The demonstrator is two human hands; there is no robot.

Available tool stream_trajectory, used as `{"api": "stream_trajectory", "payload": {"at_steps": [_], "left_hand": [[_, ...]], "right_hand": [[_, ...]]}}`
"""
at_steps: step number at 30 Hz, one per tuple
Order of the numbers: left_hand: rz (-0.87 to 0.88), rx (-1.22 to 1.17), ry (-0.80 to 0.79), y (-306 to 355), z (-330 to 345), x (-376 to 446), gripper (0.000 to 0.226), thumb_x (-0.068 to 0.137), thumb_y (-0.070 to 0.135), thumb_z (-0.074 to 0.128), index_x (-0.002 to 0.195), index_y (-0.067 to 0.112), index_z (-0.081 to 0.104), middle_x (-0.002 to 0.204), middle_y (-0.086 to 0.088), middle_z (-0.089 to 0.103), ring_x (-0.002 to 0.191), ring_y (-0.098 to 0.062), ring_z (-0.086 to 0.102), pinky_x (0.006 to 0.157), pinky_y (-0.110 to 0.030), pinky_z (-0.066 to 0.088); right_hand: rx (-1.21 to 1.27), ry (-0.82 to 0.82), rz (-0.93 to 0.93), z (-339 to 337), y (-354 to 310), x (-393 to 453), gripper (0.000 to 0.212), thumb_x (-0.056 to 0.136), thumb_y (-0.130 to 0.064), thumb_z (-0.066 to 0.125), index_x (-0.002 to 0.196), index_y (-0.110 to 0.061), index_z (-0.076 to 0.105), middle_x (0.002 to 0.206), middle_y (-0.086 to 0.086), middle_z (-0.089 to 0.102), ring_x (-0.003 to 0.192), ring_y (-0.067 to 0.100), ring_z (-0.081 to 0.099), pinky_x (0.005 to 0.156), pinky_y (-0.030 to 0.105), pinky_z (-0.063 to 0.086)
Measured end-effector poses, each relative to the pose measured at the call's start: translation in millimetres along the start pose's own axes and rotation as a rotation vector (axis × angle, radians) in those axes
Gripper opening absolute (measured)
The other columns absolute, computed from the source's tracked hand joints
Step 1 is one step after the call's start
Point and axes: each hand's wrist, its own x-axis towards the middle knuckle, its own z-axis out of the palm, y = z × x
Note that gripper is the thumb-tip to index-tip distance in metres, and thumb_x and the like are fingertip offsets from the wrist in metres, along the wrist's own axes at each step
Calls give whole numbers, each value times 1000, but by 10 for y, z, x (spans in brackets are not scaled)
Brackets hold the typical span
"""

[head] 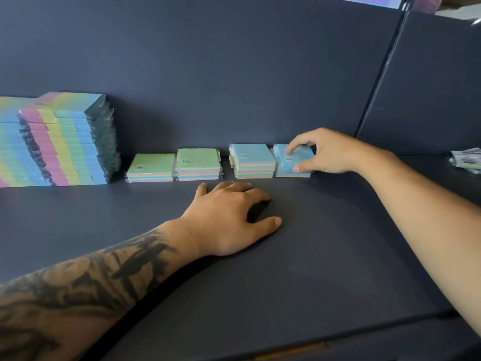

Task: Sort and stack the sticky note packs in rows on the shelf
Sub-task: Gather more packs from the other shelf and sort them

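A row of small sticky note packs runs along the back of the dark shelf [299, 269]. From the left stand a green-topped pack [152, 166], a green-topped stack [198, 164] and a blue-topped stack [253, 160]. At the row's right end my right hand [328, 152] pinches a blue-topped pack [291, 157], held tilted on top of a low stack [292, 173]. My left hand [234, 214] rests on the shelf in front of the row, fingers loosely spread and holding nothing.
Tall stacks of long rainbow-striped note packs [67, 142] fill the back left. A dark back panel [208, 74] closes the shelf behind the row. Past a divider post [377, 82], a few wrapped packs [467, 160] lie at the far right.
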Motion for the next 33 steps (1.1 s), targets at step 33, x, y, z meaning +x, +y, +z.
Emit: {"api": "stream_trajectory", "payload": {"at_steps": [33], "left_hand": [[-80,56,-74,216,-97,-319,67,95,77,33,153,45,37,161,13,36,151,-15,28,122,-52,21]], "right_hand": [[-29,-70,133,447,-112,-1790,66,96,-72,40,157,-46,33,169,-14,18,157,10,11,127,42,14]]}}
